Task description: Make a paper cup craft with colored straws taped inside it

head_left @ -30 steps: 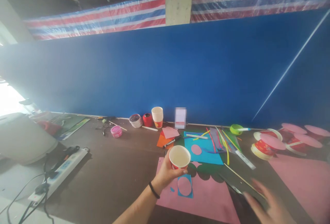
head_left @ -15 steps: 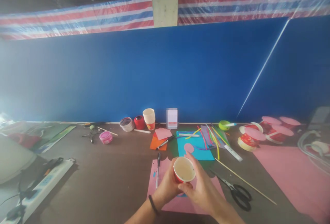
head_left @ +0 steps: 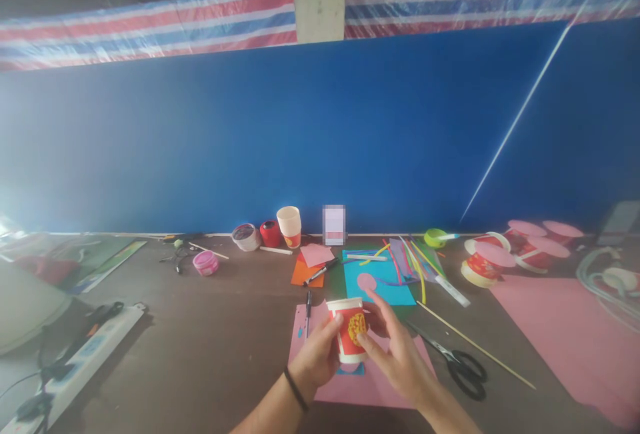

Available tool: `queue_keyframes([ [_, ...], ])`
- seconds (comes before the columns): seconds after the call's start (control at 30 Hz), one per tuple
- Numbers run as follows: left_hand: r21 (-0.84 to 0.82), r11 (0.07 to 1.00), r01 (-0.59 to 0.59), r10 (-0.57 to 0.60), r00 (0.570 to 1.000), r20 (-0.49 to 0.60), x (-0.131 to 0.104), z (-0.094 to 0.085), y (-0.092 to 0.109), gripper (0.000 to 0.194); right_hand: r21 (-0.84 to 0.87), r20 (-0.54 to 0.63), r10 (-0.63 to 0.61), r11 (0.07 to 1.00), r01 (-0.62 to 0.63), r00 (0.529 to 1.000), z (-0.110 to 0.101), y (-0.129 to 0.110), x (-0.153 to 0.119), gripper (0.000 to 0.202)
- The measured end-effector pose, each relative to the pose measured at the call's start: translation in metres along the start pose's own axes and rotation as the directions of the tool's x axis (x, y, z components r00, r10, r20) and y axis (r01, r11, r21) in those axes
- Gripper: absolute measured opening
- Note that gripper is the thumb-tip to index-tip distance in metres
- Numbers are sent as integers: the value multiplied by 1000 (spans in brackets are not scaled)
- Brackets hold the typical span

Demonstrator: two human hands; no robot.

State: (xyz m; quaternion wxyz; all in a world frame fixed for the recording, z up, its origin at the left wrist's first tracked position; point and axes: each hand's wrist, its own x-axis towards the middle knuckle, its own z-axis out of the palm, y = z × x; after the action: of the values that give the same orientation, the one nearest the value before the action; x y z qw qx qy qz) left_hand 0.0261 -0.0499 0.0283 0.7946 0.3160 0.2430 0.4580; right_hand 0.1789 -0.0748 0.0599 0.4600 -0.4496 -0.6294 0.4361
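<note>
Brown table (head_left: 225,327), cluttered mostly toward the back; blue panel (head_left: 250,147) stood behind it, striped sheeting (head_left: 150,21) and a pillar (head_left: 320,1) above. Power strip (head_left: 95,347) lay at left. Blue sheet (head_left: 395,295) sat beyond the hands, disc-topped cups (head_left: 484,269) at far right. Pink sheet (head_left: 350,391) lay under the hands, pen (head_left: 308,314) on its left part, scissors (head_left: 449,355) just right of it, then a stick (head_left: 475,345).

Both forearms came in from the bottom edge, angled inward. Cup (head_left: 347,331) was held between the hands above the pink sheet, rim up, yellow print toward the camera. Left hand (head_left: 320,351) (black band (head_left: 296,389) on that wrist) gripped its left side, thumb across the front. Right hand (head_left: 395,354) clasped the other side, thumb by the print, index finger stretched forward; remaining fingertips partly hidden.
</note>
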Motion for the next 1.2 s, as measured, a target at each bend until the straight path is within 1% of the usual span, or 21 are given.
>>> queue_keyframes([
  [0.1,-22,1000,-6,7,999,40,-2,1,2,42,-118,-75,-49,992,40,996,-1,-1,-1,43],
  [0.17,22,999,-29,27,996,85,-4,2,5,47,-196,-95,-94,978,73,991,-4,-2,-2,39],
  [0.23,123,990,-68,51,990,132,-6,2,9,54,-265,-65,-142,957,120,988,-7,-5,-3,36],
  [0.3,282,954,-102,61,987,150,-7,0,15,59,-331,-6,-179,929,167,984,-12,-9,-4,29],
  [0.37,475,870,-134,76,987,140,-7,-2,22,62,-399,66,-194,894,204,979,-17,-14,-5,23],
  [0.47,715,659,-233,163,972,166,-6,-1,34,67,-523,179,-176,816,245,968,-23,-19,-4,22],
  [0.53,799,536,-274,196,960,197,-6,1,38,67,-593,216,-161,762,260,963,-25,-19,-3,21],
  [0.57,822,496,-279,203,958,203,-6,2,39,67,-612,225,-160,744,267,961,-25,-19,-3,21],
  [0.67,855,442,-272,223,956,189,-8,2,36,63,-619,241,-167,732,284,956,-23,-17,-2,24],
  [0.73,857,436,-274,248,952,178,-7,-2,32,62,-603,242,-169,745,285,955,-22,-15,-1,30],
  [0.77,853,440,-280,275,946,169,-4,-5,30,62,-592,223,-171,758,273,960,-22,-13,0,34],
  [0.83,827,480,-292,365,924,114,4,-13,31,64,-569,138,-158,796,209,978,-23,-8,4,45],
  [0.87,805,520,-287,412,909,58,11,-18,33,66,-557,78,-141,815,161,987,-24,-5,7,50],
  [0.9,765,581,-277,450,893,-18,19,-23,35,63,-546,17,-122,830,112,992,-26,-1,9,53],
  [0.93,718,646,-259,447,891,-80,27,-28,38,59,-538,-34,-103,840,69,994,-28,3,11,53],
  [0.97,683,689,-241,426,898,-113,35,-32,41,56,-533,-69,-87,845,37,994,-29,7,13,53],
  [1.0,665,713,-224,413,900,-141,43,-36,43,56,-531,-89,-75,847,16,993,-31,10,13,52],
  [1.1,668,718,-198,394,906,-155,64,-44,44,59,-537,-79,-44,843,-5,996,-32,19,10,50],
  [1.2,687,702,-186,406,897,-172,76,-48,36,57,-544,-35,-2,839,-18,999,-30,27,2,47],
])
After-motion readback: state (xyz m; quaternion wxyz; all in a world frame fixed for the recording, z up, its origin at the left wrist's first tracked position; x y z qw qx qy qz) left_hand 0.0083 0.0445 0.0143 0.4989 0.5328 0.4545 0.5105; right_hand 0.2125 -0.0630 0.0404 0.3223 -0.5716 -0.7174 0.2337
